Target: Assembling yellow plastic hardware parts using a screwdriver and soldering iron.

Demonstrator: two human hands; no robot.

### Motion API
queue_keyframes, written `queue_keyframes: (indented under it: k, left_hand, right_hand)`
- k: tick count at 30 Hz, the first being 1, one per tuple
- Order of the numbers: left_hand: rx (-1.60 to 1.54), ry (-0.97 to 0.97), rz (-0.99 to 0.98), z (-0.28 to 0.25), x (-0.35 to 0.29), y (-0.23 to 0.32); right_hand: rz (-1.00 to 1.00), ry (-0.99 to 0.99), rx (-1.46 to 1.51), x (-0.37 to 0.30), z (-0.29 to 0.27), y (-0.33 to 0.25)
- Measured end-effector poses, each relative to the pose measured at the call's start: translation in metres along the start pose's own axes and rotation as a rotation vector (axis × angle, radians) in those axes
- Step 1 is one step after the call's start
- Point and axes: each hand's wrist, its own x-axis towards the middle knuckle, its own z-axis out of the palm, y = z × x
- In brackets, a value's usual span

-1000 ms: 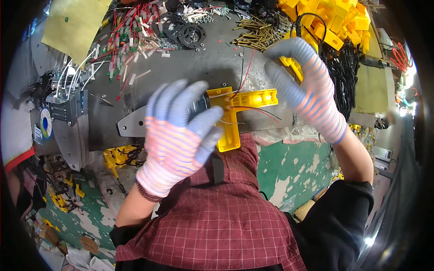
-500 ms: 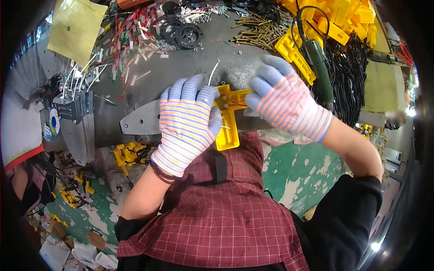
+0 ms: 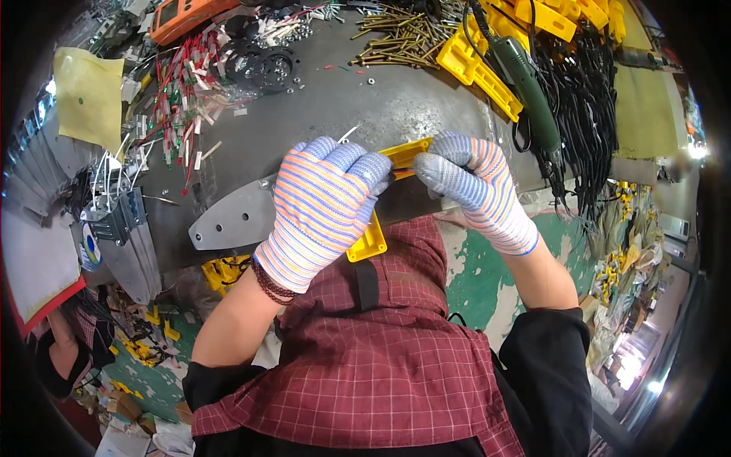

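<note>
- Pinching the right tip of a yellow plastic housing [image 3: 407, 156], held the thumb and fingers of the gloved right hand [image 3: 478, 186] close together on it.
- Had the gloved left hand [image 3: 324, 198] over the left part of the housing, with fingers side by side and curled; could not tell the exact grip, for lack of any view underneath.
- Found the housing by the near edge of the worktop [image 3: 327, 99], with a lower arm jutting past toward the checked apron [image 3: 365, 327].
- Judged the housing light and fairly stiff from the thin moulded walls, perhaps a little slick under gloves; thought the outer walls the best hold, to spare the thin rims from bending.
- Noted a tapered grey plate [image 3: 232, 221] reaching left from beneath the left hand, along the near edge; judged it stiffer and heavier than the housing, but could see no join.
- Saw a white cable end [image 3: 349, 133] just beyond the left fingertips.
- Saw, toward the right edge, a green hand tool [image 3: 525, 87] between a second yellow piece [image 3: 480, 76] and black cables [image 3: 582, 114].
- Saw brass-coloured screws [image 3: 403, 38] along the far edge, with yellow parts [image 3: 552, 17] in the far right corner.
- Saw red-and-white wires [image 3: 179, 107], black rings [image 3: 266, 68] and an orange meter [image 3: 183, 17] toward the far left corner.
</note>
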Motion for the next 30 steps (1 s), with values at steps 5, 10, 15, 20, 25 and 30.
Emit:
queue_keyframes:
  k: [5, 10, 15, 20, 25, 30]
  left_hand:
    - [-0.021, 0.004, -0.078, -0.002, -0.006, -0.006]
    - [-0.146, -0.071, -0.07, -0.017, 0.001, -0.006]
    - [-0.125, -0.302, -0.144, -0.036, 0.004, -0.016]
    - [-0.202, -0.25, -0.155, -0.027, 0.002, -0.024]
    - [-0.261, -0.14, -0.27, -0.021, -0.005, -0.02]
    - [-0.34, -0.071, -0.207, -0.022, -0.013, -0.017]
  right_hand:
    - [-0.192, 0.822, 0.135, -0.017, -0.03, -0.002]
    - [0.356, -0.396, -1.014, -0.081, -0.095, -0.01]
    - [-0.127, 0.136, -0.775, -0.073, -0.029, 0.002]
    - [-0.545, 0.357, -0.911, -0.021, 0.023, 0.021]
    - [-0.521, 0.402, -0.79, 0.002, 0.041, 0.028]
    - [-0.531, 0.379, -0.617, 0.003, 0.046, 0.032]
